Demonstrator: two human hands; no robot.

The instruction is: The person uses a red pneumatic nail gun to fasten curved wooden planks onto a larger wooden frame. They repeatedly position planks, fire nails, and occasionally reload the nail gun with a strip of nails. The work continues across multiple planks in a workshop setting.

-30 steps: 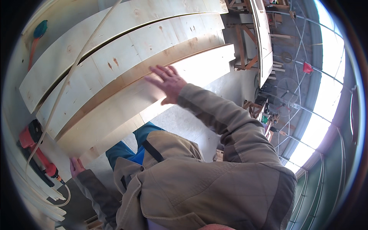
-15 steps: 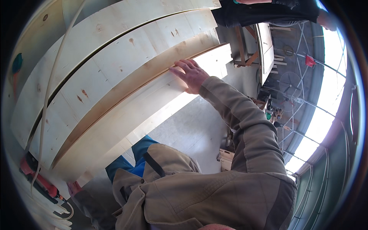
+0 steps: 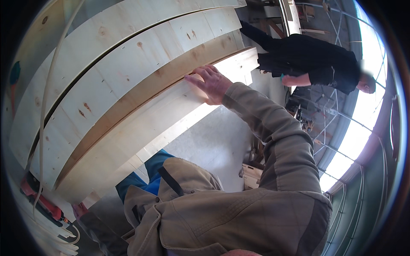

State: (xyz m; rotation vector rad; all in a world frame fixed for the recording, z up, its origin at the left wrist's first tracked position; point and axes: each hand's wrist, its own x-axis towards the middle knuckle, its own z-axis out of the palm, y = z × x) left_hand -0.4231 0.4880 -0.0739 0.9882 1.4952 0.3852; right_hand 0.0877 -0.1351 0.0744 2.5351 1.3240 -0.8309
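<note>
A long pale wooden board (image 3: 141,128) stands tilted on edge against a stack of planks, running from lower left to upper right. Near its far right end, my right hand (image 3: 210,85) is closed over the top edge, fingers bent onto the upper side. Down at the board's left end, my left hand (image 3: 80,210) touches or lies close to the lower edge; its fingers are mostly hidden. Beyond the board lie wide knotty planks (image 3: 128,64), with a dark gap between two of them.
A red and black power tool (image 3: 49,207) lies at the lower left beside a pale cable (image 3: 48,94). A person in dark clothes (image 3: 316,59) is at the upper right, near a workbench (image 3: 291,17). Wooden boxes (image 3: 251,173) sit on the floor past my right arm.
The person in dark clothes has come further into view at the upper right, in front of the workbench. My hands and the board have hardly moved; the view has shifted slightly.
</note>
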